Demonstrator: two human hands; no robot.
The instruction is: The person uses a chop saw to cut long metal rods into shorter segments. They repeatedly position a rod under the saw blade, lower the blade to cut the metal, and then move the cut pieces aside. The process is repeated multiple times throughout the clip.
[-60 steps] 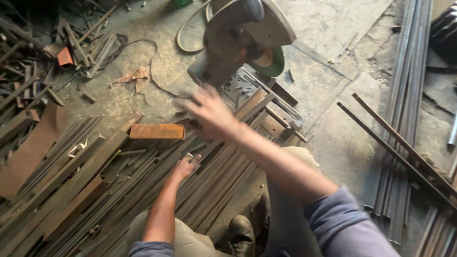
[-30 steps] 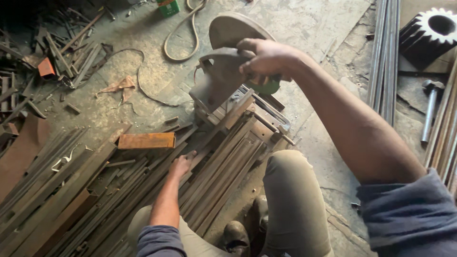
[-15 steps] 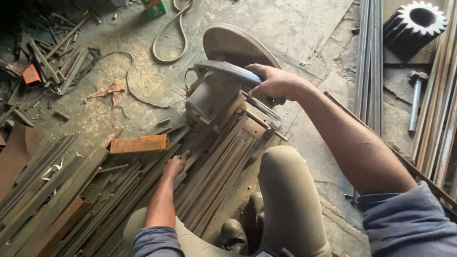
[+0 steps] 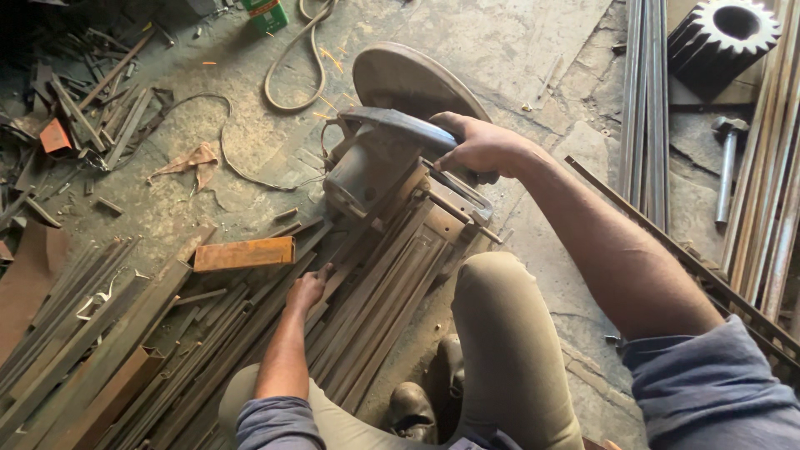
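Gripping the dark curved handle of the grey metal chop saw [image 4: 392, 158] with the right hand [image 4: 479, 148], fingers wrapped tight around it, far side of the scene. Pressing the left hand [image 4: 307, 290] flat, fingers loosely together, onto the long rusty steel strips [image 4: 367, 308] lying nearer. Running their long axis from near left up toward the saw's round blade guard [image 4: 417, 83], so sitting just far and right of that left hand.

I count one chop saw [image 4: 379, 162], one toothed gear [image 4: 723, 37], one hammer [image 4: 728, 167], one orange steel block [image 4: 243, 252], two hands.
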